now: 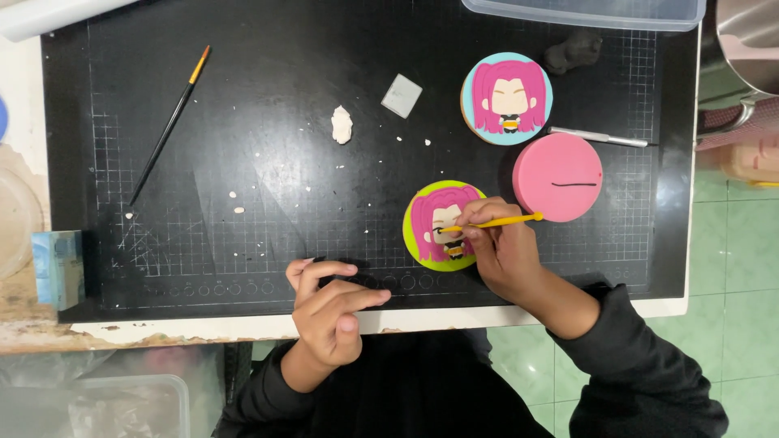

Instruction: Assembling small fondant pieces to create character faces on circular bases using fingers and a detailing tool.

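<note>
My right hand [501, 247] grips a thin yellow modelling tool [497, 221] and rests its tip on a green round disc [415, 242] bearing a pink-haired figure. My left hand [331, 307] hovers over the near edge of the black cutting mat [268, 170], fingers loosely curled, holding nothing. A second disc with a blue ground [507, 97] and the same pink-haired figure lies farther back. Beside it sits a plain pink disc [557, 177] with a thin dark strand on top.
A paintbrush [168, 128] lies at the mat's left. A white clay lump [342, 125], a grey square [402, 95], a dark clay lump [573, 51] and a metal tool [599, 137] lie around. A clear container [584, 11] stands at the back; a small box [58, 268] at left.
</note>
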